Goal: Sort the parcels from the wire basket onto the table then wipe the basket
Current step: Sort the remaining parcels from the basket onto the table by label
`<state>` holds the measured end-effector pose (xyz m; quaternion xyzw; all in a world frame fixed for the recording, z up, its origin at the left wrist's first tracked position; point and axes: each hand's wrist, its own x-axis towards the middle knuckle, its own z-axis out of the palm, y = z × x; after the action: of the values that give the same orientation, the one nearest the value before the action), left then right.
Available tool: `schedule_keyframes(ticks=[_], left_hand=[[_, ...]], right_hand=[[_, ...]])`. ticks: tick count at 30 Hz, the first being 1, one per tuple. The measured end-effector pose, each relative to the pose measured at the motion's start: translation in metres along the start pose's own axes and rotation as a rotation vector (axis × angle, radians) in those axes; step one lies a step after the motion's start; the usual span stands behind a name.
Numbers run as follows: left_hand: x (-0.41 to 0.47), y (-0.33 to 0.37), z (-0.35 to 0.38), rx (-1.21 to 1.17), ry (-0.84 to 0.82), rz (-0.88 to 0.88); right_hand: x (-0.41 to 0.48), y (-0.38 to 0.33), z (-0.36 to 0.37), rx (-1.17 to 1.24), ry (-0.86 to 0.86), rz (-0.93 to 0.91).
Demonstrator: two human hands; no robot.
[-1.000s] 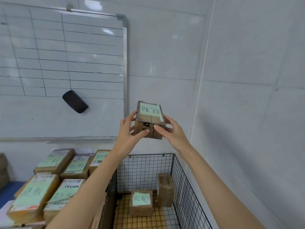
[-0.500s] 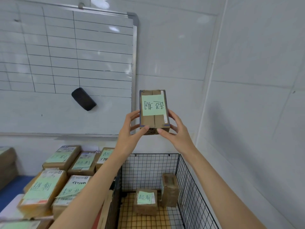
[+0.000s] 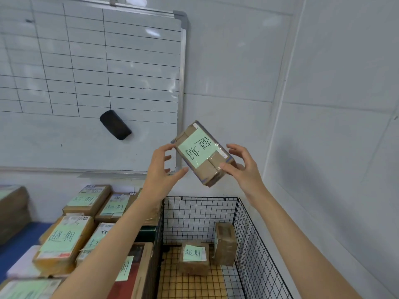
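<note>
Two hands are raised in front of my camera with one parcel between them. It hangs in the air near the middle of my view, well above the wire basket, which sits at 6 o'clock. The parcel is a brown taped carton, tilted so its upper end leans toward 10 o'clock. Its pale green label with dark handwriting faces me.

The left hand is on the parcel's 9 o'clock side. Its index fingertip touches the left corner and its thumb tip meets the lower long edge. The other fingers are loosely curled, and there is a gap between palm and carton.

The right hand is on the 3 o'clock side. Its thumb presses on the front face near the lower end, and its fingers are spread wide behind the carton. I cannot tell whether those fingers touch the back.

Down in the basket a labelled box lies flat with its green note facing up. Just at its 3 o'clock an upright box stands on end close to the right mesh wall.

At 8 o'clock, beside the basket, several sorted parcels lie packed together with green labels up. A blue surface shows at their left edge.

At 10 o'clock a ruled whiteboard hangs on the wall, with a black eraser stuck to it. A white tiled wall fills the view from 1 to 4 o'clock.
</note>
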<state>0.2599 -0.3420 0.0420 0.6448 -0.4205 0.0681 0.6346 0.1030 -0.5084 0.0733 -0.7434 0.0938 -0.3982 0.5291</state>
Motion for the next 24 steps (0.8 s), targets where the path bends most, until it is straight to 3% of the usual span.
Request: schedule_keyframes(ticks=[9,24], left_hand=[[0.004,-0.002,-0.013,0.074,-0.033,0.04],[-0.015,-0.012,-0.034,-0.032,-0.485,-0.096]], right_hand=[[-0.004,-0.014,-0.006,0.012,-0.028,-0.074],[-0.011,-0.025,0.01,-0.123,-0.207,-0.155]])
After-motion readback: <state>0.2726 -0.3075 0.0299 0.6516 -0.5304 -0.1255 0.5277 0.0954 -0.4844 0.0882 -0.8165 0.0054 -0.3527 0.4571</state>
